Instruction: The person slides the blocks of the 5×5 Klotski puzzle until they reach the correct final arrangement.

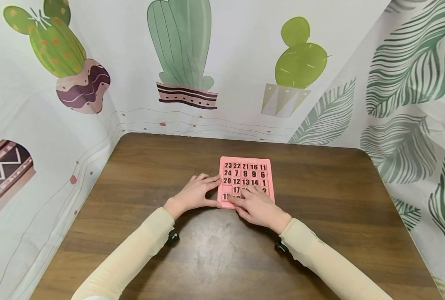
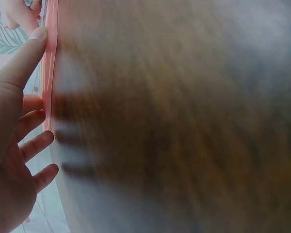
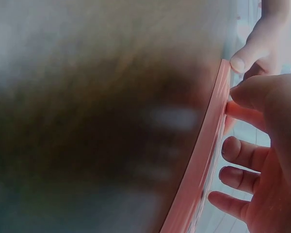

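A pink number slide puzzle point(image 1: 245, 182) lies flat on the wooden table, its tiles printed with black numbers. An unfilled slot shows in its left column, below tile 20 and above tile 15. My left hand point(image 1: 195, 193) rests along the puzzle's left side, fingers extended to the edge and thumb at the near left corner. Over the near rows, my right hand point(image 1: 259, 207) touches the tiles beside 15 with its index finger and covers several numbers. From the right wrist view, the puzzle's pink side point(image 3: 203, 160) stands beside the right hand's loosely bent fingers.
The brown wooden table point(image 1: 214, 258) extends around the puzzle on all sides. Behind it and at both sides hangs a white covering point(image 1: 241, 50) printed with cacti and leaves. A dark wrist strap point(image 1: 173, 237) sits at each cuff.
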### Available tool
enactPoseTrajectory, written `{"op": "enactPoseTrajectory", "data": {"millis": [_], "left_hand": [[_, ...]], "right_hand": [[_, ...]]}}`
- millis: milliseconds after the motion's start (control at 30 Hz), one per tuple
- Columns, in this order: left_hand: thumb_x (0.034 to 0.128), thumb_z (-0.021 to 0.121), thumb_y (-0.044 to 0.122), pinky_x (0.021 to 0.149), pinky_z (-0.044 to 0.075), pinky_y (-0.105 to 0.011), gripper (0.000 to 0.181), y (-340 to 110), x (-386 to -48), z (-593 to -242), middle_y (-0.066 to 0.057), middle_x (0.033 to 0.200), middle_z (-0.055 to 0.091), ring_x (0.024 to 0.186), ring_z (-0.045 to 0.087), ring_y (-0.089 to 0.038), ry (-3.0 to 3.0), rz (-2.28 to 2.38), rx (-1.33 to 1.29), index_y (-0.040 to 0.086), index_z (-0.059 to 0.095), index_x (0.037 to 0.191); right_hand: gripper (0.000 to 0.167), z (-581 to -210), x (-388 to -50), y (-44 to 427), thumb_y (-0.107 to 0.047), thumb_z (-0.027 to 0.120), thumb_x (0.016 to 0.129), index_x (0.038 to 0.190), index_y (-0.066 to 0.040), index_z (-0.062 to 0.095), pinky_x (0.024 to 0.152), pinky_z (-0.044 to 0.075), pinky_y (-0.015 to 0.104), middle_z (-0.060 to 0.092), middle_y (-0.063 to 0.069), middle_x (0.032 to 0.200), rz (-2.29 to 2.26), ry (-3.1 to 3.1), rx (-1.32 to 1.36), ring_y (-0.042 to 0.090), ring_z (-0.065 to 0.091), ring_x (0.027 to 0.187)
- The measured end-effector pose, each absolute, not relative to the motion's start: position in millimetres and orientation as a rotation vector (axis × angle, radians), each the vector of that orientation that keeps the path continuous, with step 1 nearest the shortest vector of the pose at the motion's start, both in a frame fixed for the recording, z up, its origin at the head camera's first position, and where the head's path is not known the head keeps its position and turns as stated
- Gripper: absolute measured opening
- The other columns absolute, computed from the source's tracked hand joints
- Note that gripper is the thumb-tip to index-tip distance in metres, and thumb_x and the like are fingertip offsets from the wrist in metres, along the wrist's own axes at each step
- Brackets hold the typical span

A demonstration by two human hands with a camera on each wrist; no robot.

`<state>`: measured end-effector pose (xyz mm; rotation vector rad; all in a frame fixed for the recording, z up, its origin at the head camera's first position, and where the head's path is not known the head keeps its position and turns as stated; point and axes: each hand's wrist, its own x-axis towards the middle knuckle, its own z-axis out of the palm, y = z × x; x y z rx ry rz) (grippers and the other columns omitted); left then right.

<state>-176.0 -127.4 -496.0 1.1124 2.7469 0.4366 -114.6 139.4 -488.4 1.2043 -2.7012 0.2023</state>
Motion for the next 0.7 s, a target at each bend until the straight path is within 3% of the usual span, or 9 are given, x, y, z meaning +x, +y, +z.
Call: {"op": "enactPoseTrajectory", "data": {"millis": [233, 467, 700], "left_hand": [[0.0849, 0.075, 0.066, 0.108, 0.036, -0.053, 0.093, -128.5, -176.1, -495.7, -0.003, 0.164, 0.042, 0.137, 0.045, -0.027, 2.749, 0.447, 1.113, 0.012, 0.049, 0.157], [0.0848, 0.076, 0.065, 0.107, 0.037, -0.053, 0.093, -128.7, -175.9, -494.5, -0.004, 0.163, 0.043, 0.135, 0.045, -0.028, 2.756, 0.452, 1.121, 0.012, 0.049, 0.156], [0.0845, 0.075, 0.066, 0.107, 0.037, -0.052, 0.093, -126.8, -174.0, -493.2, -0.003, 0.163, 0.043, 0.134, 0.046, -0.027, 2.758, 0.436, 1.119, 0.013, 0.050, 0.156]], "right_hand": [[0.036, -487.9, -109.3, 138.2, -0.028, 0.065, 0.100, 0.135, -0.024, 0.072, 0.097, 0.046, 0.054, 0.065, 0.007, 0.094, 0.194, -2.717, 1.206, 0.033, 0.059, 0.095], [0.035, -485.3, -110.1, 137.3, -0.028, 0.066, 0.100, 0.133, -0.024, 0.074, 0.091, 0.047, 0.052, 0.063, 0.004, 0.091, 0.196, -2.698, 1.210, 0.031, 0.057, 0.090], [0.033, -484.0, -125.9, 135.6, -0.025, 0.064, 0.100, 0.131, -0.019, 0.074, 0.090, 0.049, 0.053, 0.063, 0.007, 0.098, 0.246, -2.724, 1.135, 0.033, 0.058, 0.094]]}}
